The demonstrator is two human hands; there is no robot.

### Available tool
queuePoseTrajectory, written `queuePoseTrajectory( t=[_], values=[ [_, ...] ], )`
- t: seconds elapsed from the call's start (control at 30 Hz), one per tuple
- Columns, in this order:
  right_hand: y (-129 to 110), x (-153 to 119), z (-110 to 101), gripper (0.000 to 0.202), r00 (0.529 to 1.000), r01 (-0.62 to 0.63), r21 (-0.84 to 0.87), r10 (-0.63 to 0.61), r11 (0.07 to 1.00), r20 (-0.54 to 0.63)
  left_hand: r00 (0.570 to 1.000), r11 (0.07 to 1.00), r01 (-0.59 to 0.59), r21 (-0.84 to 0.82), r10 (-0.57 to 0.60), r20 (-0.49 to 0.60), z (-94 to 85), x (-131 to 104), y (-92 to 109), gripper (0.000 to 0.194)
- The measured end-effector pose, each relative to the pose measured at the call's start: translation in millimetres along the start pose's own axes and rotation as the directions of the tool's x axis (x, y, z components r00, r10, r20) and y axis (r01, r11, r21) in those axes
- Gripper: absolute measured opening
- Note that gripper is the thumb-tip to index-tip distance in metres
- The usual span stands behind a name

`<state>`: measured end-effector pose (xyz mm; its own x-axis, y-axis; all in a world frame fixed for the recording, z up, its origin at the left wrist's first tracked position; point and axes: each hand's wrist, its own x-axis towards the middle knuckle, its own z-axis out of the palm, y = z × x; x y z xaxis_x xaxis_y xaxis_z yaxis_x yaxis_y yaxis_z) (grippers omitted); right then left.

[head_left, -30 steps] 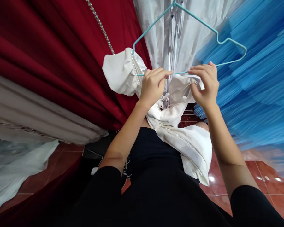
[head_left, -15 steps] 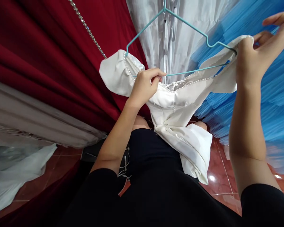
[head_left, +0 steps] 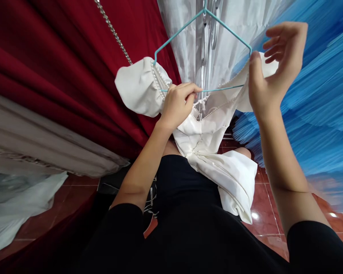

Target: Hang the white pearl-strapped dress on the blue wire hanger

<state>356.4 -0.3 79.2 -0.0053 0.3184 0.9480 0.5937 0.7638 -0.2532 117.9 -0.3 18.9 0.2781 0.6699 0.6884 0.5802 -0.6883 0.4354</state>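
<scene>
A white dress (head_left: pixel 208 133) with pearl-trimmed neckline and puffed sleeves hangs on a thin teal clothes hanger (head_left: pixel 180 31). My left hand (head_left: pixel 178 104) is closed on the hanger's lower bar, above the dress's bodice. The left puffed sleeve (head_left: pixel 138 86) sits over the hanger's left end. At the other end, my right hand (head_left: pixel 277 72) is by the right sleeve, its fingers apart and loosely curled, the thumb against the hanger's corner and the sleeve edge. This hand hides part of the sleeve and the hanger end. The dress's lower part lies bunched over my lap.
Red fabric (head_left: pixel 74 76) hangs on the left, with a glittering strand (head_left: pixel 114 34) across it. White garments (head_left: pixel 180 23) with ribbons hang behind the hanger. Blue tulle (head_left: pixel 317 121) fills the right side. Reddish floor tiles (head_left: pixel 268 205) show below; pale fabric (head_left: pixel 23 209) trails at lower left.
My right hand has moved left and inward to the hanger's corner, and the right sleeve has come in with it. My left hand has stayed on the lower bar.
</scene>
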Motion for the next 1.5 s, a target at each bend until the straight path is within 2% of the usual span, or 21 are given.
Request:
queuePoseTrajectory(
  t=[0.03,0.1,0.2,0.27,0.37,0.43,0.5,0.57,0.6,0.67,0.77,0.83,0.9,0.97,1.0,1.1,1.17,1.23,1.3,1.37,1.5],
  values=[
    [-4.4,-5.1,3.4,0.014,0.999,0.041,-0.006,-0.041,0.999,-0.005,1.000,1.000,0.006,0.006,-0.006,-0.004,0.7,-0.5,1.0,0.029],
    [-9.4,-18.4,12.0,0.019,0.990,0.058,-0.032,-0.053,0.998,0.132,1.000,1.000,0.014,0.014,-0.014,-0.009,2.1,-1.4,2.8,0.028],
    [-3.5,-43.8,28.1,0.025,0.895,-0.006,-0.120,0.059,0.993,0.442,1.000,0.999,0.014,0.030,-0.014,-0.006,4.4,-3.8,4.3,0.029],
    [4.8,-58.9,37.5,0.028,0.847,-0.021,-0.205,0.127,0.978,0.517,1.000,0.998,-0.001,0.055,0.001,0.000,6.4,-6.5,3.5,0.029],
    [9.8,-71.0,44.5,0.033,0.865,-0.040,-0.267,0.167,0.963,0.473,0.999,0.994,-0.034,0.100,0.037,-0.028,7.4,-11.0,-1.5,0.028],
    [6.1,-73.7,46.2,0.035,0.895,-0.079,-0.265,0.185,0.961,0.405,0.989,0.988,-0.036,0.148,0.056,-0.137,3.9,-12.9,-8.0,0.029],
    [1.2,-75.7,48.9,0.037,0.911,-0.101,-0.253,0.191,0.962,0.366,0.948,0.976,0.008,0.216,0.062,-0.312,-4.4,-13.0,-16.7,0.030],
    [-0.2,-78.4,53.5,0.039,0.916,-0.091,-0.238,0.175,0.967,0.360,0.873,0.957,0.082,0.280,0.066,-0.483,-16.6,-10.7,-26.9,0.038],
    [1.2,-79.5,56.1,0.040,0.919,-0.080,-0.233,0.162,0.969,0.360,0.849,0.952,0.114,0.283,0.055,-0.526,-23.7,-8.6,-32.3,0.042],
    [7.4,-80.0,59.6,0.040,0.932,-0.067,-0.237,0.146,0.969,0.333,0.858,0.963,0.152,0.221,-0.018,-0.513,-39.3,-2.6,-43.4,0.035],
    [19.7,-74.4,57.5,0.042,0.945,-0.053,-0.246,0.128,0.968,0.300,0.899,0.965,0.230,0.127,-0.161,-0.407,-63.9,8.2,-61.1,0.014],
    [25.4,-68.5,52.8,0.045,0.942,-0.036,-0.234,0.111,0.972,0.316,0.868,0.947,0.286,0.146,-0.192,-0.457,-78.8,12.6,-74.1,0.018],
    [27.7,-63.7,49.0,0.049,0.935,-0.033,-0.214,0.106,0.976,0.340,0.812,0.939,0.313,0.146,-0.185,-0.553,-89.2,10.4,-87.2,0.023],
    [27.3,-61.7,48.4,0.050,0.930,-0.049,-0.191,0.115,0.980,0.349,0.757,0.941,0.317,0.119,-0.175,-0.629,-91.2,-0.3,-97.8,0.029],
    [26.4,-61.9,49.3,0.050,0.928,-0.059,-0.176,0.118,0.983,0.352,0.748,0.945,0.311,0.107,-0.174,-0.640,-88.2,-8.6,-101.3,0.031],
    [22.8,-65.2,54.9,0.048,0.926,-0.084,-0.127,0.125,0.988,0.355,0.796,0.961,0.270,0.062,-0.187,-0.576,-63.6,-38.1,-100.4,0.024],
    [20.1,-68.2,58.2,0.045,0.932,-0.091,-0.111,0.123,0.990,0.339,0.848,0.973,0.229,0.025,-0.187,-0.495,-40.1,-54.4,-88.2,0.017],
    [17.4,-70.7,59.6,0.043,0.944,-0.081,-0.115,0.113,0.990,0.311,0.900,0.989,0.142,0.036,-0.114,-0.420,-18.7,-61.8,-67.4,0.018],
    [14.5,-72.8,59.2,0.041,0.952,-0.070,-0.127,0.105,0.989,0.289,0.937,0.998,0.026,0.065,-0.001,-0.350,-4.3,-58.1,-42.3,0.021],
    [11.1,-74.7,57.8,0.039,0.954,-0.074,-0.128,0.107,0.989,0.279,0.959,0.995,-0.022,0.093,0.048,-0.279,2.7,-45.5,-19.0,0.020],
    [2.2,-79.2,54.1,0.037,0.950,-0.101,-0.105,0.127,0.989,0.286,0.982,0.984,0.080,0.158,-0.050,-0.181,8.7,-18.2,6.3,0.029]
  ],
)
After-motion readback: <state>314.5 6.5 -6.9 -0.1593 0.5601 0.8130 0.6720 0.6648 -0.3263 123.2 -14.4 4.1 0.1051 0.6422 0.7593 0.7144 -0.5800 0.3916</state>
